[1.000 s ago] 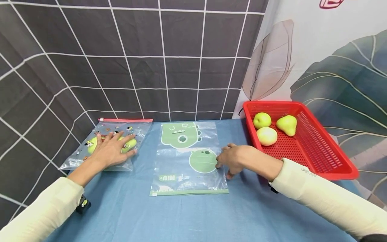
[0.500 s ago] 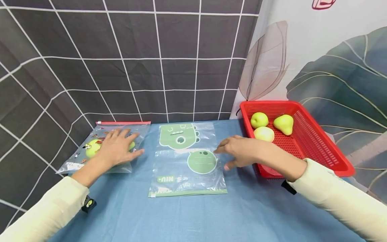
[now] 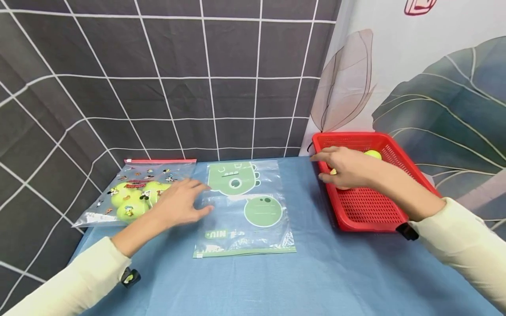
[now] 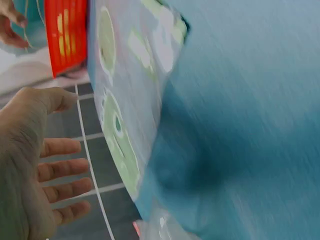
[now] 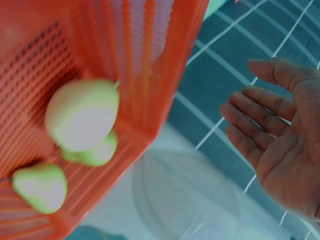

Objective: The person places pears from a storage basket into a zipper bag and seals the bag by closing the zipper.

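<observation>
My left hand (image 3: pixel 179 204) hovers between two zip bags, its fingers spread and holding nothing. To its left lies a red-zip bag (image 3: pixel 118 180) with cartoon prints and several yellow-green fruits (image 3: pixel 132 210) inside. A clear bag (image 3: pixel 237 219) with green dinosaur prints lies flat in the middle, its green zip toward me. Over the left side of the red basket (image 3: pixel 367 208) is my right hand (image 3: pixel 349 169), fingers extended, nothing in it. The right wrist view shows a large pale fruit (image 5: pixel 82 117), a green fruit (image 5: pixel 100 152) and a pear (image 5: pixel 42 187) in the basket.
A blue cloth (image 3: pixel 245 285) covers the table. Behind it hangs a dark grid-patterned curtain (image 3: pixel 233 96), and a leaf-printed white cloth (image 3: pixel 395 66) hangs behind the basket.
My right hand has moved right, from the flat bag's edge to over the basket. My left hand has slid right, off the fruit bag, uncovering the fruits.
</observation>
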`<state>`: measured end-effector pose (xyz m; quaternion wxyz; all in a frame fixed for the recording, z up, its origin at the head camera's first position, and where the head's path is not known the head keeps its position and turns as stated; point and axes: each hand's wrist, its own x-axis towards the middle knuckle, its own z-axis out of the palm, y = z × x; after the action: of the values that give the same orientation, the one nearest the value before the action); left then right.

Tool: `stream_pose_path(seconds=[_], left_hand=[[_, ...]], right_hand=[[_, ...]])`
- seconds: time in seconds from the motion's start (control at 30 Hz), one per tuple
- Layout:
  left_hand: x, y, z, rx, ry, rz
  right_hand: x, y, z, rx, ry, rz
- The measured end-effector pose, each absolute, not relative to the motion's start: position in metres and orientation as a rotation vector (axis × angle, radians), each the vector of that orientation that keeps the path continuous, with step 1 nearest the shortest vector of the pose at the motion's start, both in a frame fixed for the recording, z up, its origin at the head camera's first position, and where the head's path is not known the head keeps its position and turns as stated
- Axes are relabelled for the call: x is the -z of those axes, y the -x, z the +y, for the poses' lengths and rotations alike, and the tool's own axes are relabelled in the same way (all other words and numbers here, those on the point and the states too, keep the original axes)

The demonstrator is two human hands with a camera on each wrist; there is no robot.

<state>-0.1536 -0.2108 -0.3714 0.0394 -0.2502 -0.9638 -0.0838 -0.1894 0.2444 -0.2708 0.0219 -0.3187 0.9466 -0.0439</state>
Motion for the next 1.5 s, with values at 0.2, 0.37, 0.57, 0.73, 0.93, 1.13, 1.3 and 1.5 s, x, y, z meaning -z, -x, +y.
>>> stream_pose_path(seconds=[0.2, 0.37, 0.57, 0.73, 0.93, 1.13, 1.3, 1.5], left_hand=[[0.378, 0.141, -0.190, 0.367, 0.786, -2.990], [0.381, 0.128, -0.169, 0.466, 0.728, -3.122], [0.382, 0.114, -0.148, 0.526, 0.745, -3.197], [0.387, 0.107, -0.138, 0.578, 0.914, -3.157], [0.394, 0.101, -0.131, 0.563, 1.118, -3.082], [0.401, 0.099, -0.128, 0.460, 1.236, -3.034], [0.404, 0.101, -0.127, 0.522, 1.282, -3.049], [0.413, 0.106, -0.128, 0.633, 1.396, -2.989]], right_hand=[[0.274, 0.213, 0.274, 0.200, 0.911, 2.940], [0.285, 0.228, 0.293, 0.158, 0.801, 2.912], [0.298, 0.239, 0.302, 0.054, 0.742, 2.852], [0.308, 0.243, 0.301, -0.018, 0.757, 2.818], [0.315, 0.249, 0.302, -0.101, 0.722, 2.818], [0.325, 0.259, 0.307, -0.100, 0.728, 2.779], [0.335, 0.267, 0.310, -0.149, 0.754, 2.784], [0.324, 0.257, 0.298, -0.189, 0.675, 2.762]])
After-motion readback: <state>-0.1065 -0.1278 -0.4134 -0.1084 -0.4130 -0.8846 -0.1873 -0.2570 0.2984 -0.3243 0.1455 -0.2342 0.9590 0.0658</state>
